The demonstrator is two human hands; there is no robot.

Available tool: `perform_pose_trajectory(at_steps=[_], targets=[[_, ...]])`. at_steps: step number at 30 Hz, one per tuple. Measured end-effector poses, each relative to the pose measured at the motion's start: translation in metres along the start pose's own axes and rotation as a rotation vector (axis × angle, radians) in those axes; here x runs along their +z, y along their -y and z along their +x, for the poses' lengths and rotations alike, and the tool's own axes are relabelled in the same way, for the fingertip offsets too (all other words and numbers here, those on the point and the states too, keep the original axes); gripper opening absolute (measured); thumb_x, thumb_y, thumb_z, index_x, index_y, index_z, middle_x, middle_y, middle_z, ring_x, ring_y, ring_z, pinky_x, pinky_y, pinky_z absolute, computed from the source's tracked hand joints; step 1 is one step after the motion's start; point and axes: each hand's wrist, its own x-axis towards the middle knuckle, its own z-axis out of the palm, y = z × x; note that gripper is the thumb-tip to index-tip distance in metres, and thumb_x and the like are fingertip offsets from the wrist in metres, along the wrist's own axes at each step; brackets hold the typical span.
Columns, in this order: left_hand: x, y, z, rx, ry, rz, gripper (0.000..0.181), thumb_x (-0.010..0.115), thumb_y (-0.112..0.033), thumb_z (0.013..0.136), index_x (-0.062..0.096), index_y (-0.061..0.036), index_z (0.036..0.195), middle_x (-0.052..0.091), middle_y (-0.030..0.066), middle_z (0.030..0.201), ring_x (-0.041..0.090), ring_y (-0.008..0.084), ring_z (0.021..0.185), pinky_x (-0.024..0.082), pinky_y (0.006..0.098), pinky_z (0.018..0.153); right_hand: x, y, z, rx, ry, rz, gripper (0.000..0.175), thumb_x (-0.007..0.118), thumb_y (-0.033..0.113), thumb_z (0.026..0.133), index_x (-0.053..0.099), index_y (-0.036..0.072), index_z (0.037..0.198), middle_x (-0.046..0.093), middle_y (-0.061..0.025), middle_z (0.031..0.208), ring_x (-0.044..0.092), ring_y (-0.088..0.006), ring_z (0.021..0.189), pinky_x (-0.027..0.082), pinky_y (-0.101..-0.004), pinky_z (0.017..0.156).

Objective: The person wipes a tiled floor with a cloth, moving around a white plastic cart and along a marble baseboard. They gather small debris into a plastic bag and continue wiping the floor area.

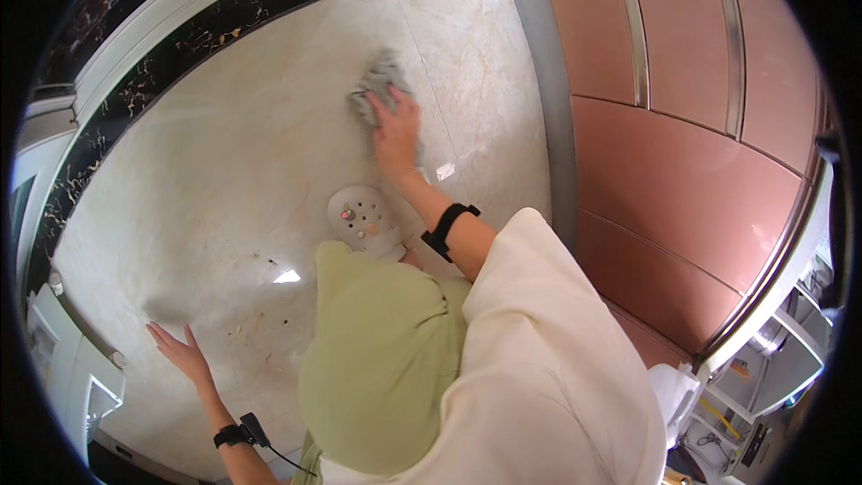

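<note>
My right hand (399,131) presses a crumpled grey cloth (378,84) against the pale marble-look tile floor (256,114). The cloth is blurred and bunched under the fingers. Off to the lower left, my left hand (180,351) holds nothing, its fingers apart, over the floor. Crumbs and small dark bits of dirt (259,333) lie scattered on the tiles between that hand and my knee. A white clog (363,219) with small charms is on my foot, just below the right hand.
Pink cabinet fronts (680,182) with metal strips rise on the right above a grey plinth (549,94). A black marble border (222,34) edges the floor at upper left. A white wheeled unit (74,357) stands at the left. Shelving with assorted items (734,411) is at lower right.
</note>
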Motion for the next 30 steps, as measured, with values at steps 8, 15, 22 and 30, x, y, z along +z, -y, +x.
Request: perform_pose_trajectory(at_steps=[8,15,22,30], targets=[[0.016,0.05,0.02,0.172,0.178,-0.017,0.113,0.084,-0.031,0.074,0.013,0.0051,0.154,0.01,0.0285,0.161,0.015,0.0413,0.149,0.022,0.0458,0.12,-0.053,0.058,-0.036,-0.069,0.051,0.147,0.068,0.055,-0.014,0.067,0.068,0.018,0.125,0.051,-0.0132,0.136,0.045,-0.0334,0.123,0.046,-0.0364,0.093],[0.02,0.045,0.028,0.167,0.204,0.075,0.13,0.091,-0.032,0.061,0.009,0.012,0.151,0.009,0.0323,0.159,0.012,0.0444,0.149,0.02,0.045,0.122,-0.117,-0.018,-0.116,0.459,-0.392,0.056,0.057,0.056,-0.011,0.075,0.067,0.014,0.125,0.054,-0.017,0.132,0.05,-0.0357,0.12,0.046,-0.0398,0.096],[0.021,0.027,0.041,0.048,0.317,0.202,0.133,0.092,-0.039,0.056,0.013,0.0156,0.148,0.013,0.0375,0.156,0.015,0.0468,0.147,0.018,0.0447,0.123,-0.203,-0.081,-0.225,1.131,-0.712,0.355,0.027,0.062,0.005,0.083,0.065,-0.001,0.109,0.066,-0.0124,0.105,0.06,-0.0262,0.089,0.049,-0.0405,0.077],[0.019,0.025,0.042,0.119,0.291,0.294,0.138,0.09,-0.051,0.054,0.014,0.0183,0.146,0.018,0.0389,0.153,0.015,0.0463,0.147,0.013,0.0469,0.124,-0.322,-0.14,-0.332,1.358,-1.061,0.574,0.036,0.057,0.002,0.093,0.054,0.001,0.128,0.063,-0.0123,0.116,0.061,-0.0269,0.099,0.05,-0.0435,0.082]])
